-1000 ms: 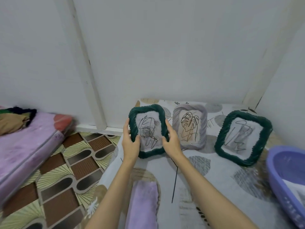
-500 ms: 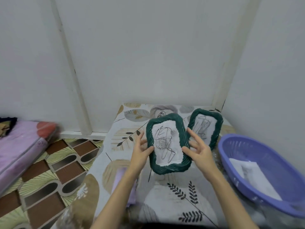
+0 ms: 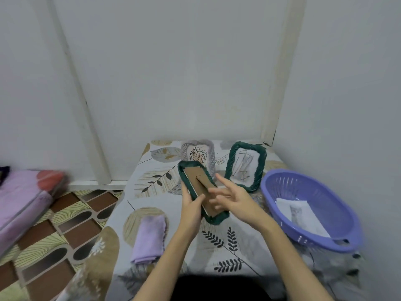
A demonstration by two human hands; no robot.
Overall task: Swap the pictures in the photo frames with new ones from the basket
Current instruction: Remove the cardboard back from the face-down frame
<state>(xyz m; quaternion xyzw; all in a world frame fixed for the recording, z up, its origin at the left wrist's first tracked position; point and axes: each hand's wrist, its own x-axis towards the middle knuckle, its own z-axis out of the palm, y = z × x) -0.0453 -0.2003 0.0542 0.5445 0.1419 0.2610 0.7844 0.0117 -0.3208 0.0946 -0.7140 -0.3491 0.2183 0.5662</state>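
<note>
Your left hand [image 3: 191, 208] grips the dark green frame [image 3: 202, 192] by its left edge, thumb curled over the cardboard backing [image 3: 198, 181], so the frame is turned back-up and its picture is hidden from you. It is held above the worktop [image 3: 217, 253], tilted, with its top end pointing toward 11 o'clock. A cardboard stand flap runs down the middle of the backing; its lower end disappears behind your right hand [image 3: 233, 197]. That hand hovers just at the frame's right side with fingers spread and loosely bent, gripping nothing; motion blur makes it hard to say whether the fingertips touch the backing.

At 12 o'clock of the held frame stands a grey frame [image 3: 198, 153] with a leaf drawing, its lower half covered by the held frame. At 1 o'clock a second green frame [image 3: 246, 166] stands upright with a scribbled line drawing, its lower left corner partly masked by your right fingers. At 3 o'clock the purple basket [image 3: 312, 209] sits on the worktop, with white sheets [image 3: 301, 213] inside; the top one shows a faint small animal, too pale to identify surely. A folded lilac cloth [image 3: 149, 237] lies at 7 o'clock. At far left, a pink mattress [image 3: 21, 203] is cut off by the picture's edge and blurred.
</note>
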